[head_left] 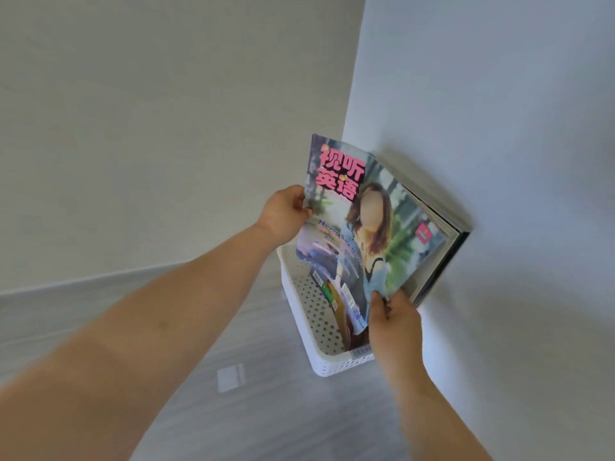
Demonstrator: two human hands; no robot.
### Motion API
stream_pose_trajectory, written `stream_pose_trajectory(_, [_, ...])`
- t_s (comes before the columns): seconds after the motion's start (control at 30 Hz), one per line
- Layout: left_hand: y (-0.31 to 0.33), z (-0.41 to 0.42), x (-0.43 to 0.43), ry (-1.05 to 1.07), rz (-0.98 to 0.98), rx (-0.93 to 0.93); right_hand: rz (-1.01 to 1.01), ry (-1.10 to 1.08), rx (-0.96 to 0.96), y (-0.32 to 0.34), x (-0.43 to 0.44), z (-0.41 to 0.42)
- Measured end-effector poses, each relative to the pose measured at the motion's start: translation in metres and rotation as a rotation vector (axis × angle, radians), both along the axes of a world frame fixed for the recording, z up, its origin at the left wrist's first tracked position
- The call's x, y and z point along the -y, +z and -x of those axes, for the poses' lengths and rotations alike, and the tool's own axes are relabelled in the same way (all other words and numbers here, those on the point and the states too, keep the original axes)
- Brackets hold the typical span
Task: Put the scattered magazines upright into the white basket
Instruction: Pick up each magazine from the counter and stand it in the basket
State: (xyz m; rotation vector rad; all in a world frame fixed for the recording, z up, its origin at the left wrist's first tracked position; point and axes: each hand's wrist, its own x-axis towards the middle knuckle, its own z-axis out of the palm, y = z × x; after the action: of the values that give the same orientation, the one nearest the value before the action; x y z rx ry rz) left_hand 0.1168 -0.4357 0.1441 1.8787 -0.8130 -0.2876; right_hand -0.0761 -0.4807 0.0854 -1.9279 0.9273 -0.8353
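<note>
A magazine (392,227) with pink Chinese title characters and a cover photo of a person is held over the white perforated basket (319,327). My left hand (283,211) grips its upper left edge. My right hand (392,317) pinches its lower corner. The magazine is tilted, its lower part inside the basket. Behind it, several other magazines (439,247) stand upright in the basket, leaning against the wall. Another magazine's cover (336,304) shows lower down inside the basket.
The basket stands on a grey wood-look floor (233,410) against a white wall (499,161) on the right, near the room's corner. A second wall (133,128) with a baseboard runs along the left. A pale square patch (230,377) lies on the floor.
</note>
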Motion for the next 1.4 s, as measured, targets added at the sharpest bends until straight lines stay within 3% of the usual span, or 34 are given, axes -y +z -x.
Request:
stream_pose_trajectory(0.4, [-0.062,-0.012,0.038,0.092,-0.21,-0.044,0.069,0.014,-0.244,-0.044,0.006,-0.017])
stream_pose_trajectory(0.73, [-0.063,0.028,0.047,-0.081,0.048,-0.42,0.051,-0.021,-0.136,-0.052,-0.001,-0.014])
stream_pose_trajectory(1.17, [-0.062,0.038,0.049,-0.007,-0.022,-0.328,0.12,-0.097,0.036,-0.05,-0.018,0.01])
stream_pose_trajectory(1.4, [-0.055,0.056,0.004,0.074,-0.045,-0.274,0.198,-0.04,0.066,-0.039,-0.03,0.028])
